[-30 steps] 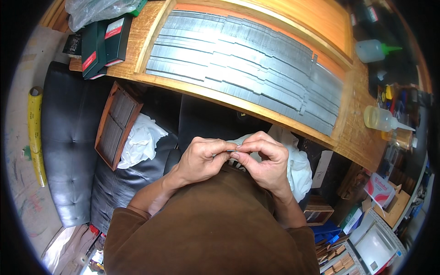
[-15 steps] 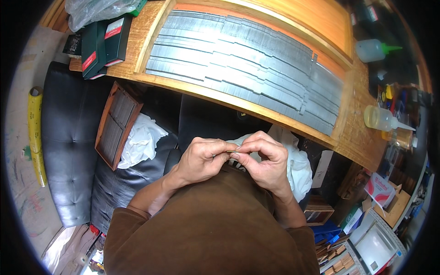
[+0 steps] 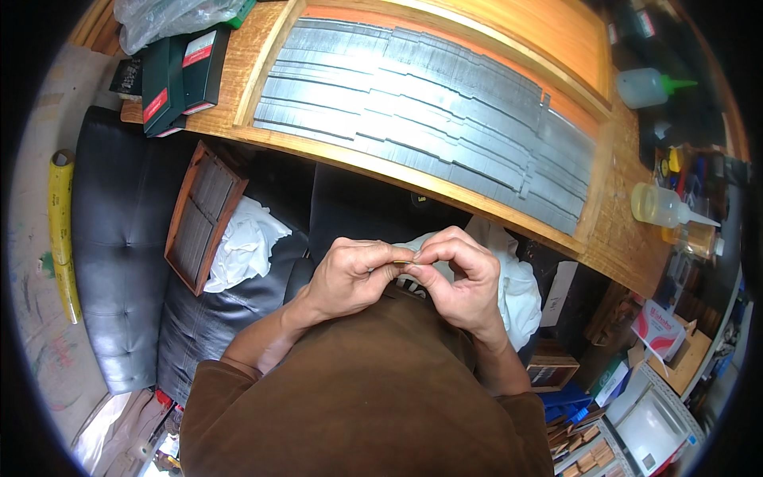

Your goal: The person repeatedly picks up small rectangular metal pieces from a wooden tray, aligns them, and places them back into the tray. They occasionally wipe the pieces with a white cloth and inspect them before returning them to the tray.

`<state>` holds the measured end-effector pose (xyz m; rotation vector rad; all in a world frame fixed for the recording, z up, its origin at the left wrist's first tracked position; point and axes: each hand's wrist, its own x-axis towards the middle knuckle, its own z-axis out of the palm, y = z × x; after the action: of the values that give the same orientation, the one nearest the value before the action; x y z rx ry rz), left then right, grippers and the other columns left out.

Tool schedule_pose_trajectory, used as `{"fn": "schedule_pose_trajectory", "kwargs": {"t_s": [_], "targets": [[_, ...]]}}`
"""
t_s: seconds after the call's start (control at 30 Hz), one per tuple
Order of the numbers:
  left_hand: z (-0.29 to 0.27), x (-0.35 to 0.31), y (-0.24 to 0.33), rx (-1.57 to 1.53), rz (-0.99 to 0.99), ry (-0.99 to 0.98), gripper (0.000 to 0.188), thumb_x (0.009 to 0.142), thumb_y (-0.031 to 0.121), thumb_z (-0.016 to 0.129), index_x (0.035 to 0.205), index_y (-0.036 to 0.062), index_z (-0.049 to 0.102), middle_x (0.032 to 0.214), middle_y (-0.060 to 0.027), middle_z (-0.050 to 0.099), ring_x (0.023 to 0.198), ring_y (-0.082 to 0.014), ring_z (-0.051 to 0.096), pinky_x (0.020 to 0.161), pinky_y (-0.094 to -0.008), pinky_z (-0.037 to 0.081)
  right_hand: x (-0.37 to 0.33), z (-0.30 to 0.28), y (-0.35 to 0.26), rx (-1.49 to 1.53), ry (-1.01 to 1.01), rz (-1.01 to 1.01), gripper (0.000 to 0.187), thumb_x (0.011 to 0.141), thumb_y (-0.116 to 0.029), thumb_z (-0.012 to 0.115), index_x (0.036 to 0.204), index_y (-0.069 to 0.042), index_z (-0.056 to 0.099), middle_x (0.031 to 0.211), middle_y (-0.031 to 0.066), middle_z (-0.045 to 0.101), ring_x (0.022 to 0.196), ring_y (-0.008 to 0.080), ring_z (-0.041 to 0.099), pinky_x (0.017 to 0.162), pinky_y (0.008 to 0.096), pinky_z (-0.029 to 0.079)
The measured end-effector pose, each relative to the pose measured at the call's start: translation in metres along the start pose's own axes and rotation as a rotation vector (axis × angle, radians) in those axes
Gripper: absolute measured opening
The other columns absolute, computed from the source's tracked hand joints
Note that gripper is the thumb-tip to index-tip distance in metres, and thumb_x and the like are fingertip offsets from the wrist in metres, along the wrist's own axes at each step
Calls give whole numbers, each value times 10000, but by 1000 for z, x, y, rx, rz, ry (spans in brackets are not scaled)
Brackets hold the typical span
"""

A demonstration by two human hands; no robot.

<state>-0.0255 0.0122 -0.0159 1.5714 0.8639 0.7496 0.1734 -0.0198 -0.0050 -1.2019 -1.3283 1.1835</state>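
Close in front of my chest, my left hand (image 3: pixel 350 274) and my right hand (image 3: pixel 462 280) meet at the fingertips. Both are closed in a pinch on a small thin strip (image 3: pixel 404 261) with a yellowish edge. Fingers cover most of it, so its exact kind is hidden. Beyond my hands, a shallow wooden tray (image 3: pixel 373 165) on the bench holds several overlapping rows of thin grey metallic pieces (image 3: pixel 413 95). A white cloth (image 3: pixel 518 298) hangs behind and to the right of my right hand.
At left, a framed wooden box (image 3: pixel 187 238) of grey pieces and a white cloth (image 3: pixel 245 242) rest on a black padded seat (image 3: pixel 119 238). Dark green boxes (image 3: pixel 163 87) stand at the bench's far left. Squeeze bottles (image 3: pixel 658 205) line the right; a yellow tube (image 3: pixel 61 230) stands far left.
The strip tilts slightly between my fingertips, and its yellowish edge shows more. My right fingers shift a little; both hands otherwise keep their place.
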Motion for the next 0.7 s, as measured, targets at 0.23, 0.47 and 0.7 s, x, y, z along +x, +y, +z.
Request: {"fn": "schedule_pose_trajectory", "kwargs": {"t_s": [0.23, 0.47, 0.7], "targets": [[1, -1, -1, 12, -17, 5, 202, 873, -67, 718, 1066, -27, 763, 906, -186, 776, 780, -262, 778, 677, -309, 595, 0, 2, -6, -130, 2, -57, 137, 812, 52, 803, 884, -6, 701, 891, 105, 701, 781, 219, 690, 700, 312, 549], [6, 1, -1, -29, -3, 41, 198, 880, -68, 715, 1066, -20, 766, 888, -175, 776, 769, -249, 777, 668, -301, 590, -2, 0, -8, -135, 53, -58, 142, 808, 55, 801, 888, -4, 699, 884, 101, 701, 788, 227, 679, 702, 318, 541], [8, 3, 0, -15, 16, 5, 204, 872, -65, 727, 1067, -16, 765, 880, -174, 772, 744, -242, 768, 647, -306, 579, -4, -6, -14, -197, 27, -103, 145, 797, 56, 801, 898, 3, 711, 881, 113, 707, 798, 260, 671, 712, 342, 529]]}}
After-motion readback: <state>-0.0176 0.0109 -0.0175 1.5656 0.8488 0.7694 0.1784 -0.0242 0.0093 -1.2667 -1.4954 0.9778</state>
